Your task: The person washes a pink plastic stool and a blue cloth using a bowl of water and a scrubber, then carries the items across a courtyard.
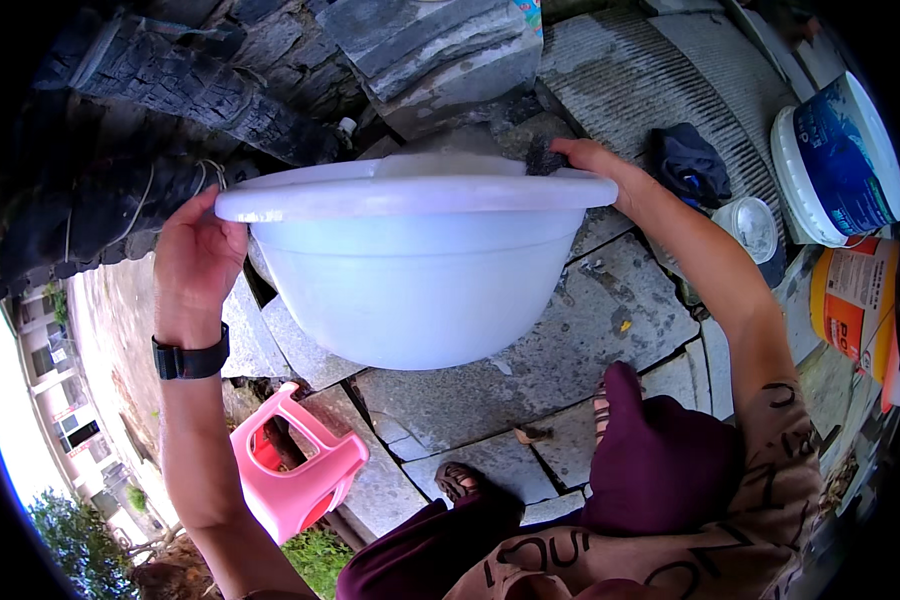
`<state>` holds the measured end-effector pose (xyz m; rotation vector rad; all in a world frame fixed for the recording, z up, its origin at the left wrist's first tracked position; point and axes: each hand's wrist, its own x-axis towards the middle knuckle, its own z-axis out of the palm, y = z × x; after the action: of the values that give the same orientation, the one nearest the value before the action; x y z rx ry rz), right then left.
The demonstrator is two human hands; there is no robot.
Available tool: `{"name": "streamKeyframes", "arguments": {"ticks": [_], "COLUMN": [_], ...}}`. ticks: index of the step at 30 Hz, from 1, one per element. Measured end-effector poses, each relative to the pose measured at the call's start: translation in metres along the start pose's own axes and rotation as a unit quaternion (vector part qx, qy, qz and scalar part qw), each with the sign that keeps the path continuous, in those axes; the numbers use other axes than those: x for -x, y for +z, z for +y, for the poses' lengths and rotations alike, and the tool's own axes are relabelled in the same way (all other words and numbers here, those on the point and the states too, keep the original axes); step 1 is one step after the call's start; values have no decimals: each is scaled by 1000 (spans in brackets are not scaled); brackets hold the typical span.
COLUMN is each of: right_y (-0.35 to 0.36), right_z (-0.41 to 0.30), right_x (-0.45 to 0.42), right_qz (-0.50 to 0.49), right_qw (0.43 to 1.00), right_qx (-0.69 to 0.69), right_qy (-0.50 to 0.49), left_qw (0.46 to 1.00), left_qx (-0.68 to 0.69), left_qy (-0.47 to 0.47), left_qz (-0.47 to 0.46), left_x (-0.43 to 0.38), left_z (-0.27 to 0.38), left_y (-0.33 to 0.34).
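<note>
A large white plastic basin is tilted on its side above the paving, its outer wall towards me and its mouth facing away. My left hand, with a black band on the wrist, grips the rim at the left end. At the right end my right hand holds the rim. A dark, rough scrap lies at the rim beside my right fingers; whether they pinch it I cannot tell. Most of the basin's inside is hidden.
A pink plastic stool stands at lower left. At right are a white-and-blue bucket, a yellow-and-orange container, a clear round tub and a dark cloth. Stone slabs and a dark stacked wall rise beyond the basin.
</note>
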<state>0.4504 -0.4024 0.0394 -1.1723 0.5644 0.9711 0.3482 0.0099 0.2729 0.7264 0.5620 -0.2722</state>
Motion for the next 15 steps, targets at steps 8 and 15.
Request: {"name": "streamKeyframes", "arguments": {"ticks": [8,15], "right_y": [0,25], "right_z": [35,76], "right_x": [31,13], "right_qz": [-114,-110], "right_qw": [989,992], "right_qx": [0,-14], "right_qy": [-91,-56], "left_qw": [990,953], "left_qx": [62,-3], "left_qy": [11,3], "left_qz": [-126,-302], "left_x": [-18,-39], "left_z": [-27,-59], "left_y": [118,168]}}
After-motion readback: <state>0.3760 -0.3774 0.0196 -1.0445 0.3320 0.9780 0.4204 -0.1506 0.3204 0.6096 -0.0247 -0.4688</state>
